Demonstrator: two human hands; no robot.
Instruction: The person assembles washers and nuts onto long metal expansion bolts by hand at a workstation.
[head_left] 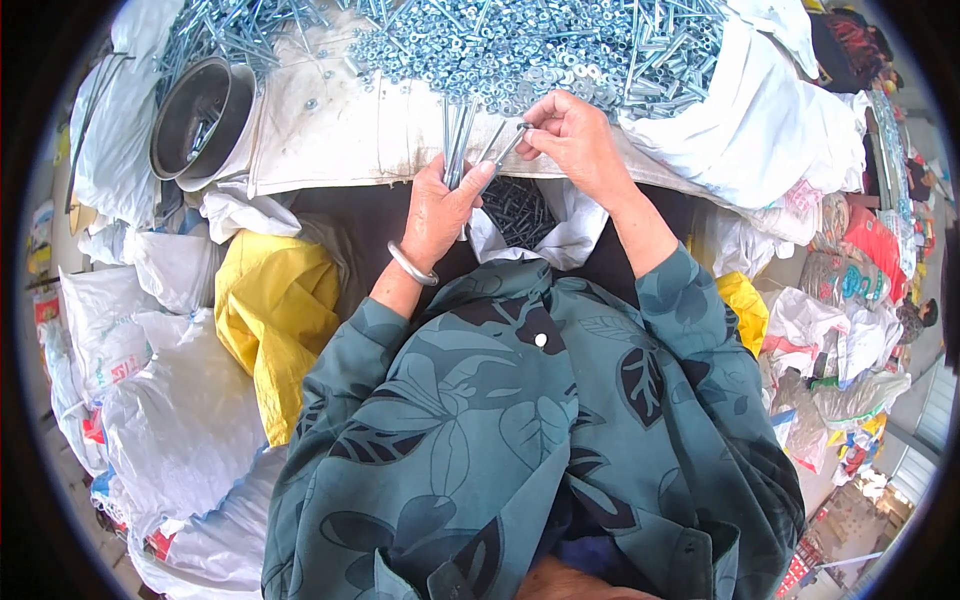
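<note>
In the head view, we see the left hand with its fingers curled closed around a bundle of long bolts, whose lower ends are mostly hidden by the palm. The right hand has thumb and forefinger pinched at the upper end of one slanting bolt; we cannot tell whether a nut sits there. Beneath, dark screws fill a white bag, partly covered by the hands. The upper edge cuts off the heap of fasteners. We notice coloured print on a white sack at left, too small and creased to make out.
</note>
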